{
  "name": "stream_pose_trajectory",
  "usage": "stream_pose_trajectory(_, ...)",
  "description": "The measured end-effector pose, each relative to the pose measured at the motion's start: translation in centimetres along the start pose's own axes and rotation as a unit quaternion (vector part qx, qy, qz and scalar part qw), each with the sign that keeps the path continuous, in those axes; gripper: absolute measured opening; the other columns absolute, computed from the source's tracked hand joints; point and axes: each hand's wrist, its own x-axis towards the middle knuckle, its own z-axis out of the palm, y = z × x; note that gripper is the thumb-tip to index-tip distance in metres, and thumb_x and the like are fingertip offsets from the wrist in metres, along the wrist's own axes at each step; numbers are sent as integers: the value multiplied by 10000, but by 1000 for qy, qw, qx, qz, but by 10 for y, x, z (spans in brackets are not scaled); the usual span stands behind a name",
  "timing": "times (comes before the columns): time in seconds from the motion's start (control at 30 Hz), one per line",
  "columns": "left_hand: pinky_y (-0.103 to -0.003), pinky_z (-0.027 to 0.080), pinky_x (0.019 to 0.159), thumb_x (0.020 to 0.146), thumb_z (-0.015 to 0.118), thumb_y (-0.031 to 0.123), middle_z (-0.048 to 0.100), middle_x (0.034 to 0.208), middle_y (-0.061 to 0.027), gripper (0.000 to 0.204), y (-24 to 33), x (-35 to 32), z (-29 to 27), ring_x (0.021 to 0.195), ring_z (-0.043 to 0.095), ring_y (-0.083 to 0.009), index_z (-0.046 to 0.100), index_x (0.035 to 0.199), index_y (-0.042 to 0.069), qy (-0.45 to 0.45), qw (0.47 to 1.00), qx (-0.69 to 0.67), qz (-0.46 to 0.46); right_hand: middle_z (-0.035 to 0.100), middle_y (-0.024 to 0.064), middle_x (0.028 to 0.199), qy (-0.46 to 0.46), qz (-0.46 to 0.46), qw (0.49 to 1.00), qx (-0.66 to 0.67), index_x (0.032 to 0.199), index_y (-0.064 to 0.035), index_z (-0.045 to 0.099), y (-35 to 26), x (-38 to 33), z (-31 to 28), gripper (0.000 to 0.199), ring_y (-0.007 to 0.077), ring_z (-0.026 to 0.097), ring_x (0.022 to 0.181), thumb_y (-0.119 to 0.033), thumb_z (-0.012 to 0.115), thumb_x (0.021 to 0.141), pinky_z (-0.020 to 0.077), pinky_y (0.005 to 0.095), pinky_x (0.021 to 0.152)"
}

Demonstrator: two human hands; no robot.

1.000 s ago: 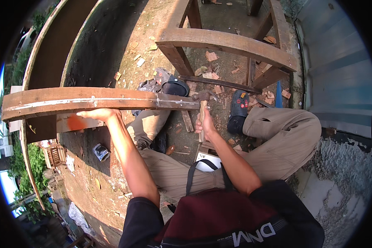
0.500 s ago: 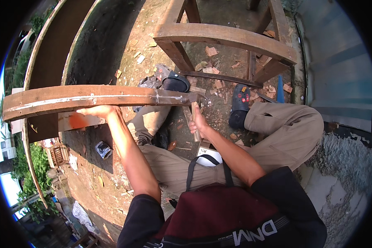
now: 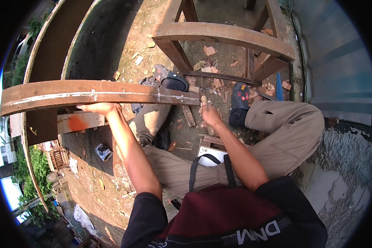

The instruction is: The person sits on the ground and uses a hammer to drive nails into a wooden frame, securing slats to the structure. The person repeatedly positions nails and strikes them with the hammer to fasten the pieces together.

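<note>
A long curved wooden plank (image 3: 95, 93), brown with a pale streak along its upper face, runs across the person's knees and serves as the landmark here. Beyond its right end stands a wooden frame (image 3: 223, 35) on dirt littered with wood chips. Below the plank, a small tin can (image 3: 103, 151) lies on the ground, its contents not visible. The left hand (image 3: 99, 108) grips the plank's near edge from underneath. At the plank's right end, the right hand (image 3: 211, 115) is clenched round a wooden-handled tool (image 3: 203, 100).
</note>
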Motion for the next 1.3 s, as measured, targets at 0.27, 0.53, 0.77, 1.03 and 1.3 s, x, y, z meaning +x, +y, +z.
stream_pose_trajectory(0.27, -493, 537, 791, 677, 239, 1041, 661, 885, -168, 1173, -9, 2, 1, 798, 637, -318, 656, 1018, -2, -189, 961, -165, -119, 714, 286, 1006, -142, -49, 876, -458, 1049, 24, 736, -17, 44, -7, 377, 419, 716, 961, -68, 598, 711, 561, 487, 807)
stream_pose_trajectory(0.53, -400, 556, 734, 886, 279, 861, 651, 981, -115, 916, 4, -59, 90, 838, 648, -245, 563, 1221, 57, -67, 994, -70, -40, 735, 223, 867, -240, -12, 839, -488, 873, -20, 778, -86, 42, -23, 271, 347, 732, 780, -136, 589, 716, 550, 479, 671)
stream_pose_trajectory(0.77, -368, 529, 869, 993, 314, 720, 606, 1169, -29, 710, 7, -93, 145, 1030, 602, -187, 513, 1348, 138, -199, 974, -91, -52, 700, 144, 763, -205, -26, 892, -401, 776, -4, 718, -77, 9, -58, 284, 262, 683, 663, -267, 652, 858, 518, 418, 590)
stream_pose_trajectory(1.03, -382, 530, 892, 975, 390, 707, 592, 1188, -31, 690, 12, -97, 137, 1052, 601, -197, 496, 1361, 145, -245, 963, -101, -58, 587, 47, 715, -204, 56, 975, 67, 847, 3, 617, 1, -12, -66, 290, 139, 580, 574, -257, 676, 962, 461, 319, 466)
stream_pose_trajectory(1.3, -406, 563, 804, 925, 416, 760, 596, 1147, -51, 759, 8, -82, 131, 999, 628, -225, 508, 1309, 112, -233, 960, -121, -96, 597, 81, 697, -170, 176, 967, 76, 893, 51, 642, -34, 2, -47, 152, 160, 570, 538, -97, 641, 929, 464, 349, 430)
